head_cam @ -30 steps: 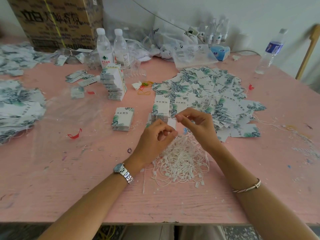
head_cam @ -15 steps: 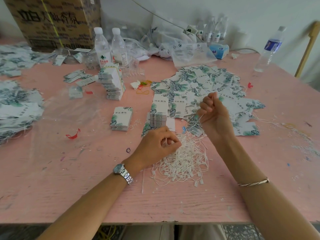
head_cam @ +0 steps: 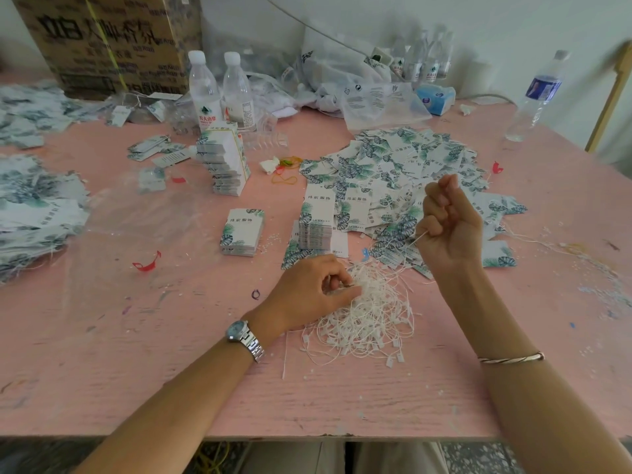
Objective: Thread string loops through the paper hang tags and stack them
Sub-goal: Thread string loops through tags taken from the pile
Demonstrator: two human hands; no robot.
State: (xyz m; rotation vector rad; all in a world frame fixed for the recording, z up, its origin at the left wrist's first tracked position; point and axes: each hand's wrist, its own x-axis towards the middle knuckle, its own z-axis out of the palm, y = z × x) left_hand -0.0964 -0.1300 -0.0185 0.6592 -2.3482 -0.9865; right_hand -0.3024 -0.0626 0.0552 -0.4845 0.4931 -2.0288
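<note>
A tangle of white string loops point(head_cam: 367, 313) lies on the pink table point(head_cam: 171, 371) in front of me. My left hand point(head_cam: 314, 292) pinches into the left edge of that tangle. My right hand point(head_cam: 448, 227) is raised above the table with fingers curled, pinching one string point(head_cam: 408, 246) that runs down to the pile. Behind it spreads a loose heap of leaf-printed paper hang tags point(head_cam: 393, 176). Neat stacks of tags stand at centre point(head_cam: 316, 220), a little left point(head_cam: 242, 230), and as a tall leaning stack point(head_cam: 224, 159).
More tags are heaped at the left edge point(head_cam: 34, 210). Two water bottles point(head_cam: 219, 90) and a cardboard box point(head_cam: 109, 39) stand at the back, with plastic bags point(head_cam: 342, 80) beside them. Another bottle point(head_cam: 537, 97) stands far right. Rubber bands point(head_cam: 285, 171) lie near the tall stack.
My right hand has lifted up and to the right, drawing one string out of the tangle. My left hand has dropped onto the tangle and holds it down.
</note>
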